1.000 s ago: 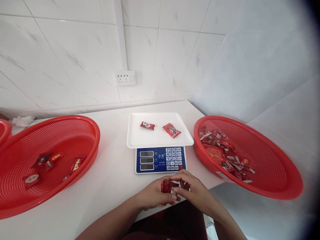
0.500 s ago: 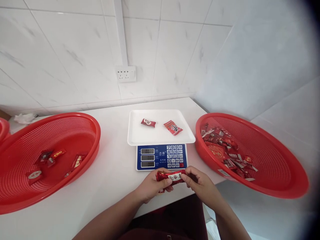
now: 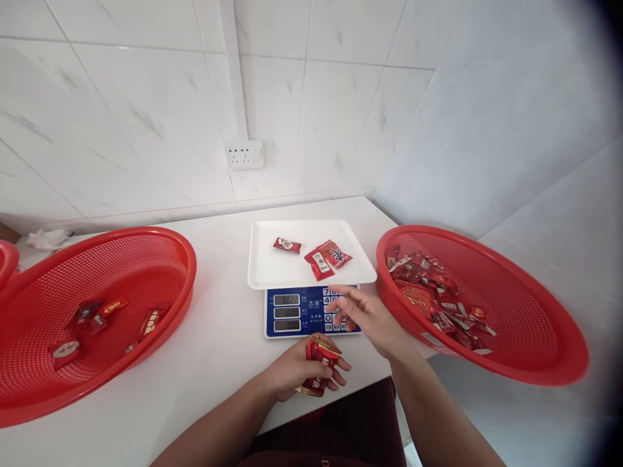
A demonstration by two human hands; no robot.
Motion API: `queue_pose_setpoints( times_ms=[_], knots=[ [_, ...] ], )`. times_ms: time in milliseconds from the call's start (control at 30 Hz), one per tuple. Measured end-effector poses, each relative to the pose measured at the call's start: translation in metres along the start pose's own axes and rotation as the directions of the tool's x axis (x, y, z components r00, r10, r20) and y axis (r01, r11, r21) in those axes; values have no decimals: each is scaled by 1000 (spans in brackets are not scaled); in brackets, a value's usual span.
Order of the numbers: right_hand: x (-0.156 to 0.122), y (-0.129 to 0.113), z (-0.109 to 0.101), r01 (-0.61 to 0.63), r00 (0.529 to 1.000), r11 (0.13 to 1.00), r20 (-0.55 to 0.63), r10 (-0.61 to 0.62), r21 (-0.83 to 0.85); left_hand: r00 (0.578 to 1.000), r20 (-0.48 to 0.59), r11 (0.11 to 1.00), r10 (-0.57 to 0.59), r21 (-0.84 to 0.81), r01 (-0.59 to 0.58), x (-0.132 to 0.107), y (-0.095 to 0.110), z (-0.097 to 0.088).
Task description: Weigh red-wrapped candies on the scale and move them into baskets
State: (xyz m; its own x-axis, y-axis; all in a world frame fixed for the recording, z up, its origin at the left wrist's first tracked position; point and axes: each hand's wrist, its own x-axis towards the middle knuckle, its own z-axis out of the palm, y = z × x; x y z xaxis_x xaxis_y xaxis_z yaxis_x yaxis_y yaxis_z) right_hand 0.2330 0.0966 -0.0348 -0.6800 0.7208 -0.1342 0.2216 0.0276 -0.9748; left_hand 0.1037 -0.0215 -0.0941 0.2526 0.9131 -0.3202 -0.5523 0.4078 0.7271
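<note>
Left hand is closed around a bunch of packets, low over the counter edge, just in front of the scale. Right hand is empty, fingers spread wide, hovering over the scale's keypad just below the front lip of the tray.

We judge the step in hand as feeding packets from the left hand's bunch onto the tray one at a time. To do it well:
- lay each packet flat and fully inside the rim
- keep the free hand off the tray and the keys so the reading stays honest
- hold the left grip firm, as the bunch looks loose at the top
- keep the displays unblocked; we can't read the digits at this size

Containers:
- Tray: white and shallow, on top of the scale, with three packets in it. A small packet lies alone near the middle. A wide packet lies to its right. A front packet overlaps the wide one's near corner.
- Right basket: red mesh, tilted, hanging partly off the counter. A heap of packets is bunched on its near-left side, and the rest is bare mesh.
- Left basket: the same kind, with only a few packets scattered low in it.
- The rim of a third basket peeks in at far left; its contents are hidden.
</note>
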Motion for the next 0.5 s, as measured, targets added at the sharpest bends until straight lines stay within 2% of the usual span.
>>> queue_pose_setpoints(
  times_ms=[133, 233, 300, 367, 433, 500],
  knots=[
    [-17, 4, 11, 74, 983, 947, 185, -16, -312, 999, 29, 999, -36, 42, 35, -1, 3, 3],
    [-33, 7, 12, 117, 961, 900, 276, 4, -421, 990, 79, 990, -120, 83, 113, -4, 4, 8],
    [-40, 9, 12, 86, 957, 906, 289, 41, -414, 976, 108, 977, -190, 122, 177, -5, 2, 9],
    [-44, 12, 10, 10, 949, 941, 299, 97, -338, 964, 130, 964, -233, 163, 211, -6, 1, 9],
    [-44, 16, 7, -62, 950, 966, 281, 134, -250, 971, 129, 969, -202, 169, 179, -6, 0, 7],
    [-43, 20, 0, -72, 975, 972, 192, 116, -223, 990, 95, 986, -105, 136, 91, -4, 1, 5]
  ],
)
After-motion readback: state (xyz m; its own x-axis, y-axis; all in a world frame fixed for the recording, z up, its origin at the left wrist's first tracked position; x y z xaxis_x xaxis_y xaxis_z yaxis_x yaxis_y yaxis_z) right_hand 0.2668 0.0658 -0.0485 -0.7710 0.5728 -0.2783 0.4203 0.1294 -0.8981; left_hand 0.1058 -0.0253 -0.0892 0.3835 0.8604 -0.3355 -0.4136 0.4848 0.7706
